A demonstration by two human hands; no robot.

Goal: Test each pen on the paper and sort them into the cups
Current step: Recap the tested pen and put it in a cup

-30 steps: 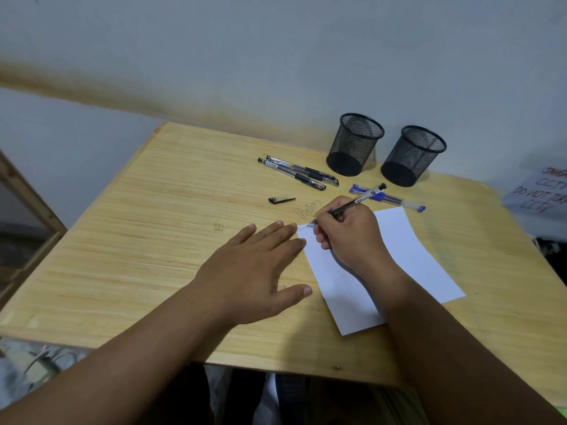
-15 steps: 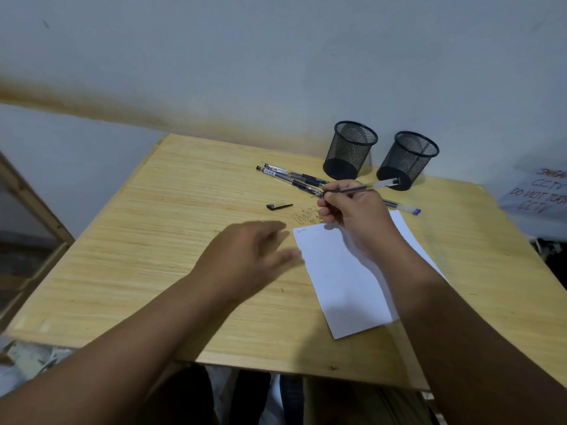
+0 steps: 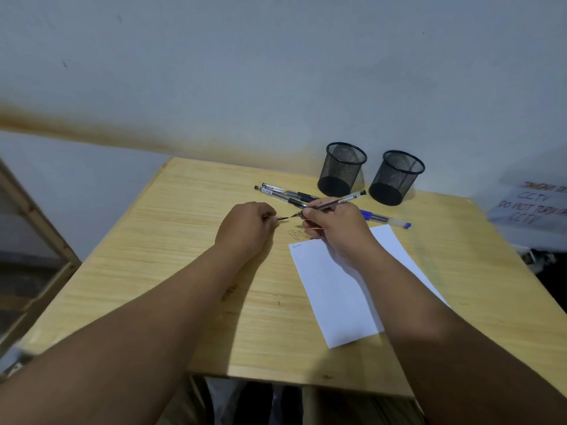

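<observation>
My right hand [image 3: 334,228] grips an uncapped black pen [image 3: 340,201], held above the wooden table [image 3: 190,256] with its tip pointing left. My left hand [image 3: 245,228] is shut on the black pen cap [image 3: 281,219], whose end pokes out toward the pen tip, a small gap apart. The white paper [image 3: 334,286] lies under my right wrist with a small scribble at its top left corner. Two black pens [image 3: 285,194] and a blue pen [image 3: 386,220] lie on the table behind my hands. Two black mesh cups, one on the left [image 3: 342,168] and one on the right [image 3: 395,176], stand near the wall and look empty.
A white wall runs along the table's far edge. A handwritten paper sign [image 3: 534,207] sits at the right edge. A wooden frame [image 3: 33,228] stands to the left of the table. Pen marks show on the wood above the paper.
My right hand lifted the pen off the paper and turned it sideways. My left hand left the table beside the paper, reached forward and picked up the loose cap.
</observation>
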